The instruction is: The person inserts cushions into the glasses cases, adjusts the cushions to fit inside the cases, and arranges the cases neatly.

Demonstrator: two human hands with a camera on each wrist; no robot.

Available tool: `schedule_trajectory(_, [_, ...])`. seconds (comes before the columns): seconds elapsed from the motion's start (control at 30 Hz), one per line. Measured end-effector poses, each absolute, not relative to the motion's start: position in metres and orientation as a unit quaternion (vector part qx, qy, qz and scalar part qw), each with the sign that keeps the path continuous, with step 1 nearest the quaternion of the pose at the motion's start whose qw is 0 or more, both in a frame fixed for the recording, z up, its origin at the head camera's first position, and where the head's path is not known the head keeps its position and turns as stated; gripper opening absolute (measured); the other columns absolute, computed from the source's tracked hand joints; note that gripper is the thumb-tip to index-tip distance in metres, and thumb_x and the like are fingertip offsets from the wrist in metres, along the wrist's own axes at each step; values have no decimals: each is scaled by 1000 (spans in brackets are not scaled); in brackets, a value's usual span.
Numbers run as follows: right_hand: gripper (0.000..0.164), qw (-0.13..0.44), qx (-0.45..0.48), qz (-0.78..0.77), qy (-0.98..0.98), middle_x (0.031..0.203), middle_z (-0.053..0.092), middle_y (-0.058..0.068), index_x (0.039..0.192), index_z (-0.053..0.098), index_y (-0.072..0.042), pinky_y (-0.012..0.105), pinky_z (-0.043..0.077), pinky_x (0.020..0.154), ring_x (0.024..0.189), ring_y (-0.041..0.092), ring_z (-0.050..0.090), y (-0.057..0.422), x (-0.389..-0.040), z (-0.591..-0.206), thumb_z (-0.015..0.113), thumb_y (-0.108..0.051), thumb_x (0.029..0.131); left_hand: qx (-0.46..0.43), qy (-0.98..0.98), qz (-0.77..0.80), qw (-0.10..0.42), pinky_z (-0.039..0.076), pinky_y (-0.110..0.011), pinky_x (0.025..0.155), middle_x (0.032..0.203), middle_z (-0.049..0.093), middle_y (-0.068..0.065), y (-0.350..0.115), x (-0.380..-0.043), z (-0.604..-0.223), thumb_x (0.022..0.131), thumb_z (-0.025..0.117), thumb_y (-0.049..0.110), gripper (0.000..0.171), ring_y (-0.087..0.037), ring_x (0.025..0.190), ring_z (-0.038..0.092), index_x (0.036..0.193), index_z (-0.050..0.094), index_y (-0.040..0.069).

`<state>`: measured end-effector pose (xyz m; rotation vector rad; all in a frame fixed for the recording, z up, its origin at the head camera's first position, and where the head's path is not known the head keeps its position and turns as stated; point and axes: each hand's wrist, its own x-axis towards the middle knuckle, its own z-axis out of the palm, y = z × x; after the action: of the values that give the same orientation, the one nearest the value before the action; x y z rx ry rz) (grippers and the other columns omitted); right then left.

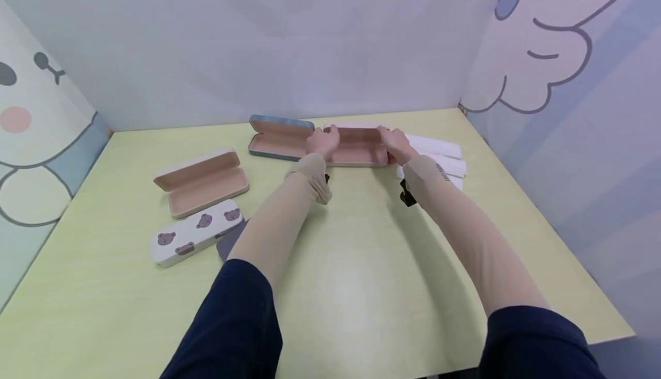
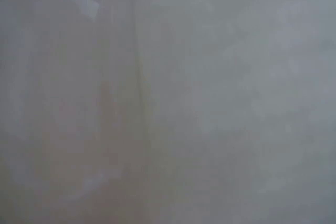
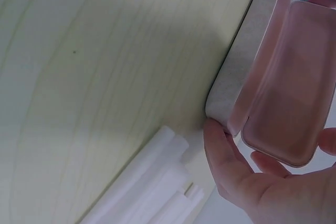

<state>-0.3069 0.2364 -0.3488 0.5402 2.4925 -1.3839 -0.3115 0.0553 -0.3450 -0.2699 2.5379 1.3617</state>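
Case [image 1: 356,153] held at both ends, lid up

My right hand [image 1: 397,145] is curled round its near end and my left hand [image 1: 323,143] grips the other, so the case sits between them, close to the wall [image 1: 361,52]. If my fingers slacken on the lid, it could swing down onto them. A leftward shove could jolt the blue case [image 1: 281,147] just beside my left hand; sliding right could rumple the white bundles [image 1: 439,155] next to my right. Left of my left hand, nearer me, lie a cream case [image 1: 206,190] and a bear-print case [image 1: 198,233]; my sleeve [image 1: 273,224] partly hides something dark.
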Motion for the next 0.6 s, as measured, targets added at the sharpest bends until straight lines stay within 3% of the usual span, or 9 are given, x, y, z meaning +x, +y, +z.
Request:
schedule_trajectory(0.1, [72, 126, 169, -473, 856, 148, 31, 18, 149, 15, 2, 44, 50, 95, 109, 28, 48, 235, -302, -348, 29, -46, 97, -85, 869, 469, 133, 35, -40, 111, 151, 33, -14, 50, -309, -345, 100, 23, 49, 62, -30, 134, 39, 149, 24, 11])
schedule_trajectory(0.23, [72, 138, 151, -473, 857, 150, 28, 19, 149, 12, 2, 43, 49, 97, 117, 31, 47, 233, -298, -348, 28, -46, 98, -78, 867, 469, 148, 44, -40, 97, 148, 36, -15, 43, -307, -344, 98, 24, 49, 63, -30, 122, 46, 149, 23, 11])
schedule_trajectory(0.4, [73, 147, 139, -470, 859, 153, 25, 18, 150, 10, 2, 43, 48, 99, 126, 33, 45, 229, -291, -349, 29, -46, 98, -69, 873, 451, 176, 46, -38, 89, 156, 24, -13, 35, -305, -345, 97, 24, 51, 68, -29, 122, 44, 152, 12, 13])
schedule_trajectory(0.5, [72, 149, 129, -467, 862, 155, 23, 17, 149, 11, 2, 44, 46, 101, 130, 32, 42, 227, -288, -349, 29, -46, 98, -69, 870, 450, 189, 49, -40, 86, 157, 20, -11, 30, -302, -346, 97, 22, 52, 68, -32, 109, 53, 153, 6, 16])
schedule_trajectory(0.6, [72, 146, 123, -463, 866, 155, 22, 18, 149, 12, 3, 44, 47, 101, 132, 31, 41, 226, -285, -349, 29, -46, 98, -67, 870, 451, 186, 53, -42, 82, 156, 23, -12, 26, -300, -347, 97, 23, 52, 68, -32, 100, 54, 153, 8, 16])
